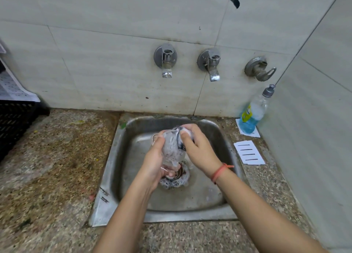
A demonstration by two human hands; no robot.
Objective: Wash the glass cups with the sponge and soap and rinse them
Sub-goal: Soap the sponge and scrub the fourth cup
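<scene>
Over the steel sink (219,210) my left hand (154,157) grips a soapy glass cup (171,149) from the left, its handle showing by my knuckles. My right hand (198,148) holds a foamy sponge (185,131), mostly hidden under the fingers, against the cup's upper right side. Suds lie round the drain (176,180). A soap bottle (253,113) with blue liquid stands at the back right corner.
Two taps (166,62) (211,65) and a third fitting (259,69) stick out of the tiled wall above the sink; no water runs. Black and white crates (13,107) sit on the speckled counter at the left. White paper cards (248,152) lie right of the sink.
</scene>
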